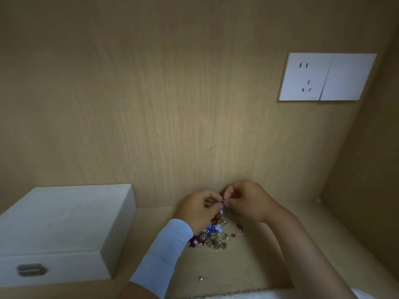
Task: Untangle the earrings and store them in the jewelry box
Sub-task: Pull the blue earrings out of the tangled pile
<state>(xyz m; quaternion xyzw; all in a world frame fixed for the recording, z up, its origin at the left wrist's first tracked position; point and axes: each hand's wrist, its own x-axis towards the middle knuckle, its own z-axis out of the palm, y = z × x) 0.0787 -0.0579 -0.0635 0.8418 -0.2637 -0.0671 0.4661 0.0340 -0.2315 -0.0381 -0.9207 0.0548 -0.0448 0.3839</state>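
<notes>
Head view. A wood-grain back wall (172,93) fills most of the field and meets a side panel (371,169) at the right. Below it lies a wooden shelf (259,266). A white box (64,219) stands on the shelf at the left, against the wall, with its lid down and a metal latch (31,269) on its near face. A white socket (305,77) is set in the wall at the upper right, and a blank white plate (347,77) touches its right edge.

Two forearms enter from the lower edge, the left in a white sleeve (166,251) and the right bare. The left hand (197,209) and the right hand (248,199) meet at centre, raised just above the shelf and close to the wall. The fingers of both are curled, and thumb and fingertips of each pinch one small blue earring (223,201) between them.

Beneath the hands a tangled pile (212,236) of earrings lies on the shelf, well apart from the box, in blue, amber, dark red and metal tones. Coloured pieces trail from the pinched earring down towards the pile; whether they are linked to it cannot be told. A heart-shaped piece (240,231) lies just right of the pile. A single stud (201,278) lies alone nearer the front edge
</notes>
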